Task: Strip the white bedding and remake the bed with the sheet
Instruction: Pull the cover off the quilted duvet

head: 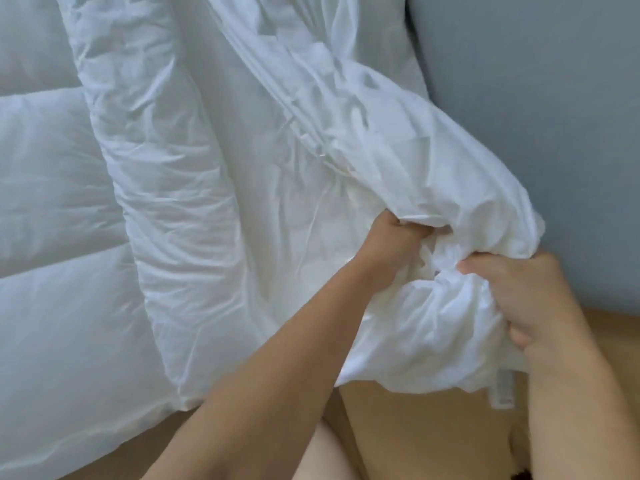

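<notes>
The white sheet (398,140) runs in a long crumpled band from top centre down to lower right, where its bunched end meets both hands. The left hand (391,244) curls into a fold; the right hand (530,292) grips the gathered wad, just beside. It lies across the puffy duvet (52,202) and grey bed (536,98) — thin, creased, a tag dangling.

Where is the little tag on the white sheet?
In the head view, the tag hangs at the lower right, from the bunched white sheet just below the right hand that grips it.
</notes>
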A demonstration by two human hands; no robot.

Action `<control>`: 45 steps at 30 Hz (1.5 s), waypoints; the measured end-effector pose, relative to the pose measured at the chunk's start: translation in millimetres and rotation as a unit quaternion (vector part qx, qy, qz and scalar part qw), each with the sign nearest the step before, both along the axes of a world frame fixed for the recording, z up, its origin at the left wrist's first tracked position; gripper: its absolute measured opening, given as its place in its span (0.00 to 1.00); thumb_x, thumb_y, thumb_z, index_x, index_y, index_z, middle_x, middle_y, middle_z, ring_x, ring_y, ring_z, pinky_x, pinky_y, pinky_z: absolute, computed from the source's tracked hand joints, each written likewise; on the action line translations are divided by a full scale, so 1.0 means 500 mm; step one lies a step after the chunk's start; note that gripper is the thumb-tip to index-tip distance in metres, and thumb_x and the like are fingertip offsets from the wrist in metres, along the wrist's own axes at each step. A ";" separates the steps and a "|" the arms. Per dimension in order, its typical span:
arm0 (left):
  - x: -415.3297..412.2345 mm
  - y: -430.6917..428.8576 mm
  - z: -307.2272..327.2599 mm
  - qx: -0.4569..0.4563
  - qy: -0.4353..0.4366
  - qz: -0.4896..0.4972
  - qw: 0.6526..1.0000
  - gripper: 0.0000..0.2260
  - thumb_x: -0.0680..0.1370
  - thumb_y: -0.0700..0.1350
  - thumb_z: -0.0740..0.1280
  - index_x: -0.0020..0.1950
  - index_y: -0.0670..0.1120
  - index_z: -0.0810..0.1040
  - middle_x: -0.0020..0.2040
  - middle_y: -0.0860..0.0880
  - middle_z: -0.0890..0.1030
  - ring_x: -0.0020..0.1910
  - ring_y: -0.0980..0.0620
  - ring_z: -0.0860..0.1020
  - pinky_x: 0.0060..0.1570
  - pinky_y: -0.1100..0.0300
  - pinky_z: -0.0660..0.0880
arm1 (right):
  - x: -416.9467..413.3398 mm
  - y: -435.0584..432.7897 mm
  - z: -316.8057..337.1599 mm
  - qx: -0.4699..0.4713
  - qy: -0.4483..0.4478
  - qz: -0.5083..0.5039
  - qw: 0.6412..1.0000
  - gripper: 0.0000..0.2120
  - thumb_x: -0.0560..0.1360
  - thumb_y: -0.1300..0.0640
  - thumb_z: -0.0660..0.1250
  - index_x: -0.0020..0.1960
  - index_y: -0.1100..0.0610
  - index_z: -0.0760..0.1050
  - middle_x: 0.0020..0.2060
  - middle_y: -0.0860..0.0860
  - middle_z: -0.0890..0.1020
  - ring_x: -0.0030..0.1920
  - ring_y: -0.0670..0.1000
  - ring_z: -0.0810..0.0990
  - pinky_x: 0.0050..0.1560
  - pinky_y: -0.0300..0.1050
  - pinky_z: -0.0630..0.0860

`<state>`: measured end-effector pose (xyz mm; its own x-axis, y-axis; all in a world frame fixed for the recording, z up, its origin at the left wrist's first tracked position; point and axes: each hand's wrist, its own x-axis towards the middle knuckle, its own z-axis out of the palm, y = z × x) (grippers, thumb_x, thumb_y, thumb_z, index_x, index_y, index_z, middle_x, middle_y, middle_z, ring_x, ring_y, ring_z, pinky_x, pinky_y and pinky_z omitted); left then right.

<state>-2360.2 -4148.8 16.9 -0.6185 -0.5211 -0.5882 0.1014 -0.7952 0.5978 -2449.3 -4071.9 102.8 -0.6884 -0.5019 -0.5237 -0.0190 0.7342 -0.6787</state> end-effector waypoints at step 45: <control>0.672 -0.501 -0.164 -0.622 -0.540 -0.326 0.465 0.23 0.77 0.47 0.63 0.71 0.44 0.65 0.66 0.40 0.69 0.67 0.40 0.64 0.67 0.42 0.54 | 0.574 -0.154 -0.249 -0.030 -0.152 -0.033 0.987 0.03 0.66 0.66 0.73 0.39 0.63 0.79 0.32 0.51 0.82 0.36 0.48 0.82 0.39 0.41 0.76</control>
